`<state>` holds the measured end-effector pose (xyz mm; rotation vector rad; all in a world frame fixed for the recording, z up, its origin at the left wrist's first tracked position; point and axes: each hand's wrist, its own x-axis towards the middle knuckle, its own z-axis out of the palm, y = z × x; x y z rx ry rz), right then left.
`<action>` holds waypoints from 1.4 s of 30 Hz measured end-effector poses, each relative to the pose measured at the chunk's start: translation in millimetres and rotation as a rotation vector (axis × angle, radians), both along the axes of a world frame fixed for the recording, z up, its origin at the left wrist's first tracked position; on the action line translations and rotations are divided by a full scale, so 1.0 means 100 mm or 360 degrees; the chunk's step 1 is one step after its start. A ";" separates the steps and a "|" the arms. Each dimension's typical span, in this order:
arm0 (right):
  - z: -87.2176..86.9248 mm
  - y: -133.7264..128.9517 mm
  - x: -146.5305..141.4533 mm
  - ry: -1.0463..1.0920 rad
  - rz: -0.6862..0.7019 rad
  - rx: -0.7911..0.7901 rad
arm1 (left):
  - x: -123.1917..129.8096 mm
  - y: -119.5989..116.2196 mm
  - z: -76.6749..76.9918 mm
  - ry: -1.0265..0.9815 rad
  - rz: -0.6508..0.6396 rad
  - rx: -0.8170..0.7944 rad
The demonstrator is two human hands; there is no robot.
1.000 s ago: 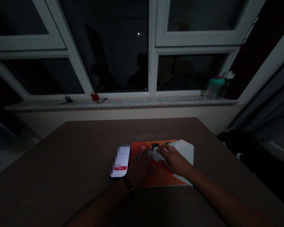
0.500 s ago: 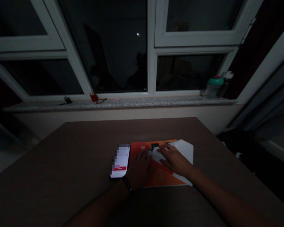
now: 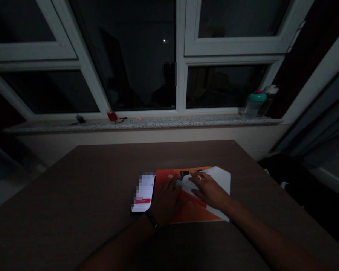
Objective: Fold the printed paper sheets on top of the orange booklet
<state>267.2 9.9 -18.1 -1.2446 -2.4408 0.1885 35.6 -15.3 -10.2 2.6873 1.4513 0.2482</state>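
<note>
A red and orange printed sheet (image 3: 194,209) lies on the brown table, its right corners folded inward so the white side (image 3: 220,180) shows. My left hand (image 3: 167,199), with a dark band at the wrist, rests flat on the sheet's left part, fingers spread. On the folded white part lies my right hand (image 3: 209,191), fingers apart and pressing on the paper. Just left of the sheet is a phone (image 3: 143,195) with a lit screen, partly blurred.
Beyond the table (image 3: 115,162) runs a speckled window sill (image 3: 164,122). It bears a small red object (image 3: 112,116), a small dark object (image 3: 80,119) and a teal-lidded bottle (image 3: 254,103). Curtains hang at the right.
</note>
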 end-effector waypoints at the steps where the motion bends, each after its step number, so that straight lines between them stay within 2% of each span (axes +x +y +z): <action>1: 0.01 0.00 0.00 0.0003 -0.0005 0.0005 | 0.00 0.00 0.00 -0.0009 -0.0005 0.0008; 10: 0.03 -0.01 0.04 -0.0006 -0.0072 -0.0017 | -0.03 0.00 -0.06 -0.0030 -0.0040 0.0050; 17: 0.04 -0.01 0.03 -0.0017 -0.0075 -0.0032 | -0.02 0.02 -0.06 0.0001 -0.0012 -0.0012; 27: 0.00 0.01 0.08 -0.0050 -0.0211 -0.0020 | -0.02 0.00 0.00 -0.0001 -0.0001 -0.0054; 37: 0.06 -0.01 0.11 -0.0056 -0.0066 -0.0035 | -0.04 0.02 -0.06 -0.0020 0.0003 0.0005; 42: 0.14 -0.05 0.08 -0.0050 0.0037 -0.0061 | -0.09 0.05 -0.07 -0.0038 0.0116 0.0068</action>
